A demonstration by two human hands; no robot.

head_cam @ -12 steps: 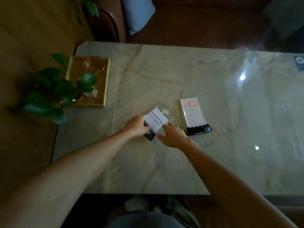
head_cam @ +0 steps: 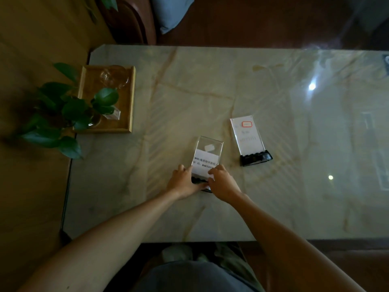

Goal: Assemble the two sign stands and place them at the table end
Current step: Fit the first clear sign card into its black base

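Observation:
A clear acrylic sign panel [head_cam: 207, 154] with a white WiFi card stands in its black base [head_cam: 197, 180] near the middle of the marble table [head_cam: 189, 81]. My left hand [head_cam: 182, 182] grips the base and the panel's lower left edge. My right hand [head_cam: 223, 183] holds the lower right of the same stand; most of the base is hidden by my fingers. A second stand [head_cam: 248, 138], a clear panel with a red-framed label, sits in its black base [head_cam: 255, 158] to the right, apart from both hands.
A wooden tray [head_cam: 130, 98] at the table's left end holds a glass dish [head_cam: 114, 76] and a small clear block. A leafy plant [head_cam: 63, 114] overhangs the tray and the left edge. A chair and blue cushion [head_cam: 170, 11] stand beyond the far edge.
The WiFi panel was tilted and askew above its base; it now stands straight in the base, and both hands have closed in on the lower part of the stand.

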